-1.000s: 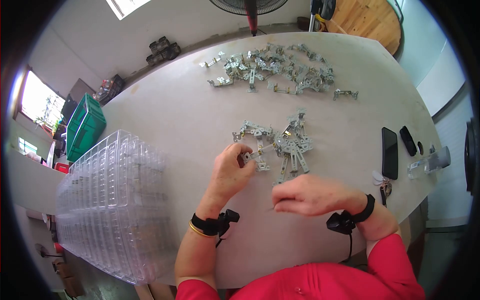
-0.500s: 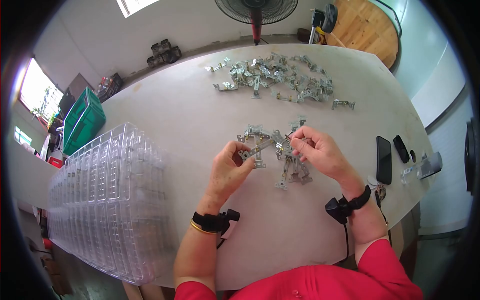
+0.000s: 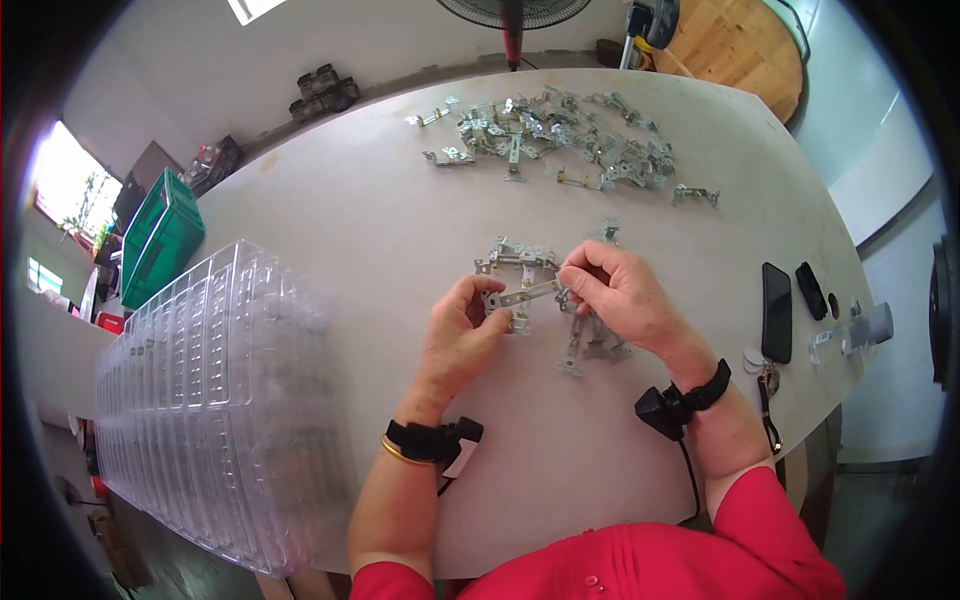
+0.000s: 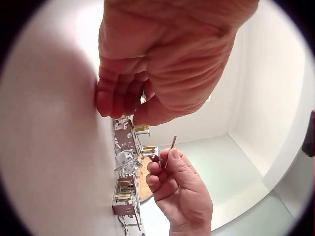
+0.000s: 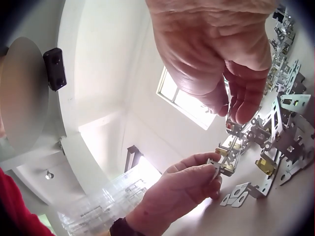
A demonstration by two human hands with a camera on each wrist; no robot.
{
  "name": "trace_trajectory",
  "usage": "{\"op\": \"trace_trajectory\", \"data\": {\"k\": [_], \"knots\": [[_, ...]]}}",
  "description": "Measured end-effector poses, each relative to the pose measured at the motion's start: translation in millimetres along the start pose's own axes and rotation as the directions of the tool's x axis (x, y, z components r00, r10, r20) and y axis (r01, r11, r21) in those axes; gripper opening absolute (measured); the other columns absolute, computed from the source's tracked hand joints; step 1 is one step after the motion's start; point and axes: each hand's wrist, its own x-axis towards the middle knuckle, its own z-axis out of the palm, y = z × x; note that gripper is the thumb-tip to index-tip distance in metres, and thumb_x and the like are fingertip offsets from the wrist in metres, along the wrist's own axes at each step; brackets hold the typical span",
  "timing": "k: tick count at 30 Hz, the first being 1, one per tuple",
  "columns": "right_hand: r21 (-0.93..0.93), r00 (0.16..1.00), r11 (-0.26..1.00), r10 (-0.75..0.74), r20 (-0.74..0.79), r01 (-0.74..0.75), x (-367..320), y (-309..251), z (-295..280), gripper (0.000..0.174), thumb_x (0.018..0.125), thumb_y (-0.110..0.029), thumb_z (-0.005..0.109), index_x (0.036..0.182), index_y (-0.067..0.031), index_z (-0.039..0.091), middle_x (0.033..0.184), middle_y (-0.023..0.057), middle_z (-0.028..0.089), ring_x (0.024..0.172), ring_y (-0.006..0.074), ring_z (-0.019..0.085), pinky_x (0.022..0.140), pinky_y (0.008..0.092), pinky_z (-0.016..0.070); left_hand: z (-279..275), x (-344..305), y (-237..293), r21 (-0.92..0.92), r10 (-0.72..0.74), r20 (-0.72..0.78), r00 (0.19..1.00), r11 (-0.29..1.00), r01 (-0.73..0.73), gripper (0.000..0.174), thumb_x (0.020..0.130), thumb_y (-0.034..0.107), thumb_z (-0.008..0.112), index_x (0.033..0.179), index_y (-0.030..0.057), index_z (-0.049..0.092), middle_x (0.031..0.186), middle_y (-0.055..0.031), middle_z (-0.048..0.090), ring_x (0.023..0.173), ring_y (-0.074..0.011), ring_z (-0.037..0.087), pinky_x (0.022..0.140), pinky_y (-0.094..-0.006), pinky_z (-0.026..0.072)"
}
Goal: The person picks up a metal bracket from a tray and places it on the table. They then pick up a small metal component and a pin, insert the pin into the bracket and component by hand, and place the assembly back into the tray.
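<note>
The left hand (image 3: 462, 325) pinches the near end of a silvery metal bracket (image 3: 527, 294) with brass-coloured parts. At the bracket's other end, the right hand (image 3: 622, 297) pinches a thin metal pin (image 4: 173, 142), which stands up from its fingertips in the left wrist view. The right wrist view shows the left hand (image 5: 178, 189) gripping the bracket (image 5: 229, 158) from below, with the right hand (image 5: 221, 64) above its far end. Several similar brackets (image 3: 572, 358) lie on the table behind and beside the hands.
A larger pile of brackets (image 3: 535, 130) lies at the back of the table (image 3: 360, 200). Clear plastic trays (image 3: 215, 400) are stacked at the left, near a green crate (image 3: 165, 240). A phone (image 3: 777, 312), a black case (image 3: 811, 291) and keys (image 3: 768, 380) lie at the right.
The right hand has moved up from the near table to the bracket's far end, then slightly left and down along it. The left hand has stayed nearly in place with its hold.
</note>
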Motion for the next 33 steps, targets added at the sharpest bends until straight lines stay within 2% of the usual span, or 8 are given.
{"op": "trace_trajectory", "data": {"k": [2, 5, 13, 16, 18, 21, 28, 33], "knots": [[0.140, 0.999, 0.989, 0.037, 0.027, -0.040, -0.8, 0.7, 0.7, 0.017, 0.104, -0.018, 0.062, 0.098, -0.0017, 0.063, 0.083, -0.0005, 0.063, 0.073, 0.0063, 0.059, 0.065, 0.0251, 0.0511, -1.0, 0.7, -2.4, -0.030, -0.016, 0.014, 1.000, 0.999, 0.016, 0.029, 0.090, 0.004, 0.069, 0.118, -0.0013, 0.063, 0.085, 0.0022, 0.060, 0.074, -0.0042, 0.055, 0.067, -0.0218, 0.0493], [0.209, 0.999, 0.977, 0.042, 0.034, -0.048, -0.5, 3.4, 0.0, 0.019, 0.105, -0.020, 0.061, 0.099, -0.0024, 0.062, 0.085, 0.0004, 0.064, 0.074, 0.0071, 0.060, 0.068, 0.0252, 0.0532, -1.3, -0.2, 3.6, -0.106, -0.031, 0.027, 0.999, 0.994, 0.034, 0.033, 0.092, 0.005, 0.068, 0.123, -0.0023, 0.061, 0.089, 0.0006, 0.062, 0.076, -0.0053, 0.058, 0.069, -0.0224, 0.0516], [0.241, 0.995, 0.970, -0.022, -0.097, 0.045, -6.0, -6.0, 3.0, 0.017, 0.106, -0.020, 0.060, 0.102, -0.0029, 0.061, 0.086, 0.0005, 0.062, 0.073, 0.0071, 0.059, 0.070, 0.0245, 0.0523, -1.5, -0.2, 10.1, -0.231, 0.025, 0.016, 1.000, 0.973, -0.021, 0.045, 0.098, 0.014, 0.067, 0.135, -0.0059, 0.051, 0.098, -0.0076, 0.066, 0.082, -0.0115, 0.065, 0.072, -0.0260, 0.0556], [0.222, 0.987, 0.969, -0.077, -0.142, 0.108, -7.9, -9.5, 3.9, 0.017, 0.106, -0.019, 0.060, 0.102, -0.0027, 0.061, 0.087, 0.0007, 0.062, 0.074, 0.0074, 0.059, 0.070, 0.0244, 0.0521, -3.6, -0.6, 10.5, -0.331, -0.050, 0.082, 0.995, 0.941, 0.075, 0.046, 0.101, 0.018, 0.065, 0.136, -0.0059, 0.049, 0.101, -0.0110, 0.066, 0.084, -0.0153, 0.068, 0.073, -0.0296, 0.0581], [0.214, 0.984, 0.968, -0.099, -0.146, 0.129, -8.5, -10.3, 5.9, 0.017, 0.105, -0.019, 0.061, 0.102, -0.0025, 0.060, 0.087, 0.0007, 0.062, 0.074, 0.0076, 0.059, 0.070, 0.0244, 0.0520, -4.1, -1.7, 13.6, -0.471, -0.128, 0.212, 0.969, 0.855, 0.216, 0.042, 0.102, 0.019, 0.065, 0.133, -0.0044, 0.051, 0.103, -0.0126, 0.068, 0.085, -0.0175, 0.070, 0.074, -0.0319, 0.0602], [0.234, 0.981, 0.960, -0.118, -0.154, 0.152, -8.5, -8.3, 10.9, 0.016, 0.105, -0.018, 0.061, 0.102, -0.0025, 0.060, 0.087, 0.0008, 0.062, 0.075, 0.0077, 0.059, 0.070, 0.0245, 0.0521, -4.5, 0.2, 5.2, -0.482, -0.076, 0.248, 0.966, 0.855, 0.191, 0.039, 0.101, 0.017, 0.065, 0.131, -0.0042, 0.052, 0.107, -0.0151, 0.069, 0.085, -0.0187, 0.072, 0.073, -0.0320, 0.0608], [0.225, 0.977, 0.955, -0.167, -0.131, 0.193, -14.1, -13.3, 18.3, 0.016, 0.106, -0.018, 0.060, 0.102, -0.0027, 0.059, 0.087, 0.0013, 0.062, 0.076, 0.0077, 0.060, 0.069, 0.0247, 0.0529, 1.1, -1.4, 4.8, -0.539, 0.006, 0.211, 0.977, 0.835, 0.111, 0.036, 0.099, 0.010, 0.067, 0.128, -0.0043, 0.053, 0.109, -0.0168, 0.070, 0.088, -0.0221, 0.073, 0.077, -0.0359, 0.0634], [0.295, 0.984, 0.939, -0.162, -0.079, 0.179, -16.1, -11.7, 20.1, 0.016, 0.106, -0.019, 0.060, 0.103, -0.0029, 0.059, 0.087, 0.0014, 0.063, 0.077, 0.0080, 0.060, 0.069, 0.0248, 0.0531, 3.2, -3.1, 9.0, -0.497, 0.003, 0.065, 0.998, 0.867, 0.029, 0.034, 0.098, 0.010, 0.069, 0.125, -0.0048, 0.054, 0.105, -0.0159, 0.070, 0.087, -0.0215, 0.072, 0.075, -0.0369, 0.0646]]}}
